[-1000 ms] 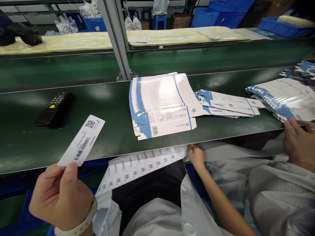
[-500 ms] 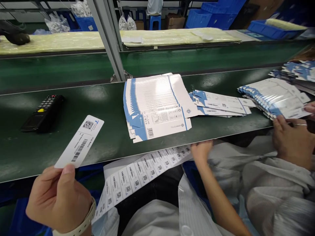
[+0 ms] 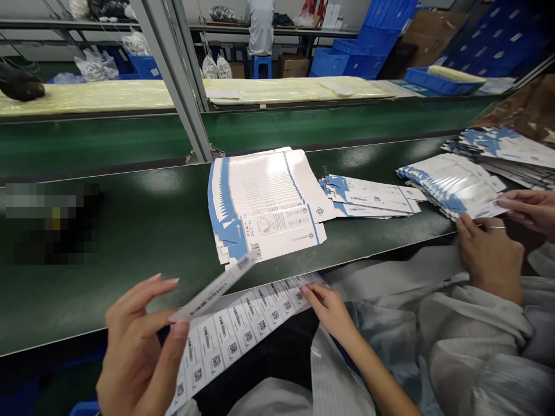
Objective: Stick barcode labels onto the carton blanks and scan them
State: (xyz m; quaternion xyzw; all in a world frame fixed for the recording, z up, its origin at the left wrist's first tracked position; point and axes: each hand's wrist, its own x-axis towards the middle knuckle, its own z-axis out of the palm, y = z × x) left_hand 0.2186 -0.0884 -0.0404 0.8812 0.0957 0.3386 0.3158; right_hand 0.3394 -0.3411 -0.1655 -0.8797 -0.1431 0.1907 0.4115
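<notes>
1. While the left hand (image 3: 136, 344) pinches one white label (image 3: 213, 289) between thumb and pointing finger, its other fingers are spread out.
2. The label slants up and away from that hand, over the front edge of the green table (image 3: 143, 248). Its far tip is in front of the bottom left corner of a stack of flat boxes (image 3: 273, 182). I cannot tell if they touch.
3. The right hand (image 3: 332, 312) is nearly closed, with its thumb and finger on the edge of a long sheet of labels (image 3: 234, 333).
4. That sheet is below the table edge, over the person's lap. It has rows of bars and little square codes.
5. The stack is white and blue and fanned out on the table. Just to its right are a few narrow flat boxes (image 3: 373, 195).
6. Farther right, a co-worker's two hands (image 3: 494, 254) are at another pile of flat boxes (image 3: 455, 176). One of them wears a ring.
7. On the left of the table is a dark thing (image 3: 56, 231), too blurry to name.
8. Behind the table, a yellow sheet (image 3: 299, 89) is spread out flat.
</notes>
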